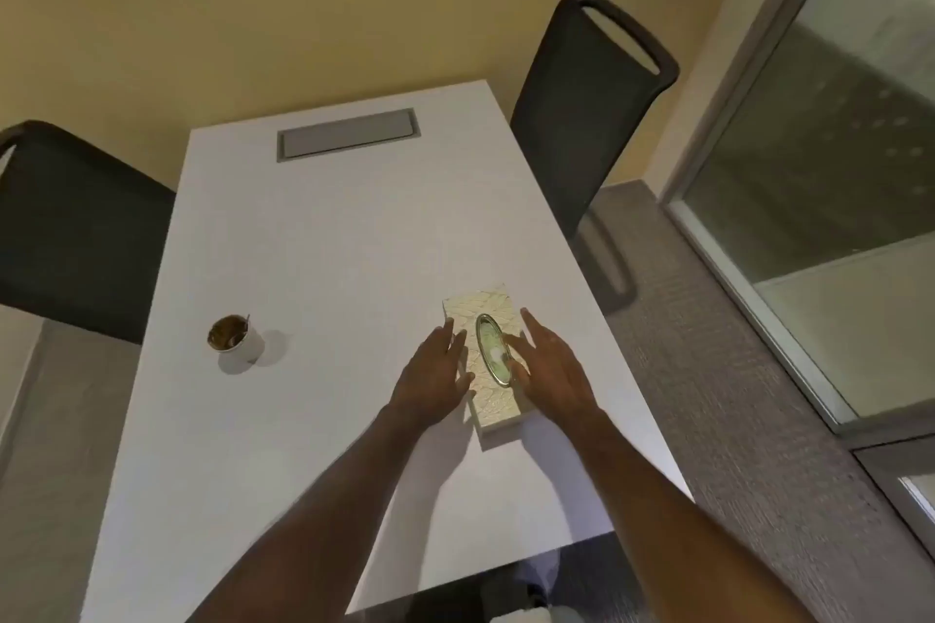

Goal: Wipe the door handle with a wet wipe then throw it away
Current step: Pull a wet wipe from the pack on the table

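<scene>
head view: a cream wipe box (483,359) lies on the white table (313,268), its oval opening (490,349) facing up with a bit of wipe showing inside. the left hand (435,372) rests flat against the box's left side, fingers spread, grasping nothing, likely steadying the box. the right hand (549,367) lies loose over the box's right edge beside the opening, gripping nothing, seemingly ready to pinch a wipe out. left of the box stands a paper cup (234,336). no door handle is visible.
</scene>
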The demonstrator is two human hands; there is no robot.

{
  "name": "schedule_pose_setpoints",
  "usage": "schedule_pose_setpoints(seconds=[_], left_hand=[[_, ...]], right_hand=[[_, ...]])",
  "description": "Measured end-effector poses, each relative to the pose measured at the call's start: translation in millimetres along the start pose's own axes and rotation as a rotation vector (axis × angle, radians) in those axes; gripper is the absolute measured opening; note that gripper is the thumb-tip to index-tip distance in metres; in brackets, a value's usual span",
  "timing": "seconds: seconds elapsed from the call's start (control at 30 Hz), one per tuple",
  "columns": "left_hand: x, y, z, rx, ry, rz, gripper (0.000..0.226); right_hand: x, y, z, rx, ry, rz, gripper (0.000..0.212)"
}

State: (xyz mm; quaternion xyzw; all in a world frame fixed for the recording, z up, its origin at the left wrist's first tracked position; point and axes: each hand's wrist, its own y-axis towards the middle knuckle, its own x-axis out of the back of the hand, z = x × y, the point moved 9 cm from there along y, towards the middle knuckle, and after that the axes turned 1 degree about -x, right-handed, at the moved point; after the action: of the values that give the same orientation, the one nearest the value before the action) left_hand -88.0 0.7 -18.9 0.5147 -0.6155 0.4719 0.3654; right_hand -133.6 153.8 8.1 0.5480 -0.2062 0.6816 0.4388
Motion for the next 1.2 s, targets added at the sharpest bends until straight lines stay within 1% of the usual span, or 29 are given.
schedule_pose_setpoints(seconds=[0.07,0.1,0.23,0.33,0.4,0.43,0.5,0.6,0.7,0.8,0.9,1.03,1.1,1.2], left_hand=[[-4,13,-1,0.013,0.031,0.018,0.073],[-8,18,1,0.026,0.06,0.035,0.073],[-14,43,2,0.029,0.109,0.083,0.075],[-22,55,2,-0.017,0.135,0.148,0.087],[-33,59,3,-0.044,0.129,0.208,0.097],[-36,60,6,-0.05,0.113,0.216,0.102],[-39,61,10,-0.048,0.056,0.218,0.114],[-42,63,12,-0.037,0.042,0.248,0.128],[-42,63,14,-0.004,0.044,0.258,0.129],[-45,65,15,0.012,0.076,0.258,0.128],[-47,66,16,0.015,0.101,0.25,0.129],[-49,66,17,0.022,0.113,0.245,0.129],[-50,66,18,0.021,0.115,0.24,0.129],[-50,66,19,0.018,0.116,0.237,0.129]], right_hand=[[-8,8,-6,-0.005,0.074,-0.023,0.023],[-16,11,-8,-0.002,0.068,-0.014,0.022],[-56,25,-19,-0.014,0.068,0.253,0.031],[-64,34,-21,-0.009,0.021,0.273,0.019],[-62,41,-17,0.008,-0.013,0.233,0.009],[-63,44,-16,0.005,-0.039,0.234,0.008],[-68,48,-14,-0.006,-0.093,0.283,0.011],[-71,50,-10,-0.001,-0.14,0.301,0.017],[-73,55,-3,0.014,-0.189,0.317,0.029],[-72,59,4,0.026,-0.218,0.346,0.036],[-71,60,11,0.054,-0.222,0.371,0.05],[-68,64,16,0.102,-0.206,0.358,0.051],[-66,64,16,0.116,-0.197,0.364,0.057],[-56,59,13,0.09,-0.105,0.314,0.063]])
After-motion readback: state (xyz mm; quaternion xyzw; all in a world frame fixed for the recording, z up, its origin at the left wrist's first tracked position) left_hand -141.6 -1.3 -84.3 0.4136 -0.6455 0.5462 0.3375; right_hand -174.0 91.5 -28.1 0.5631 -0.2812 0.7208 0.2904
